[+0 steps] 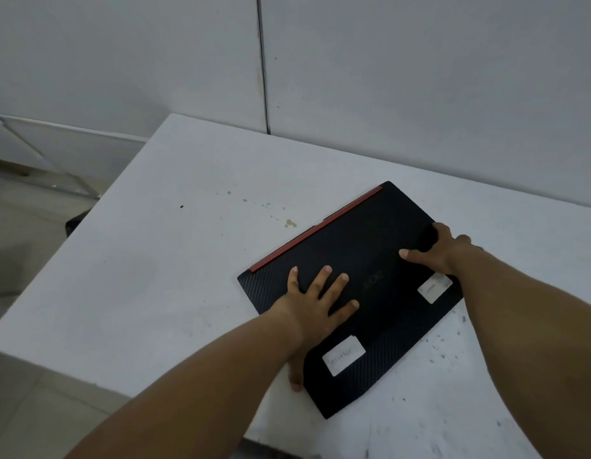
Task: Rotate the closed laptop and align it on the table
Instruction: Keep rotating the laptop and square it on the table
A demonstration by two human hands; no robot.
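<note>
A closed black laptop (pixel 360 253) with a red strip along its far-left edge lies flat on the white table (pixel 161 260), turned at an angle to the table's edges. Two white stickers are on its lid. My left hand (pixel 315 303) presses flat on the lid with fingers spread, its thumb hooked over the near-left edge. My right hand (pixel 439 250) grips the laptop's right edge, thumb on the lid and fingers curled around the side.
A grey panelled wall (pixel 419 77) stands right behind the table's far edge. Small stains and dark specks mark the tabletop (pixel 289 222). The table's left edge drops to a tiled floor (pixel 29 226), with a dark object (pixel 76 223) just beyond it.
</note>
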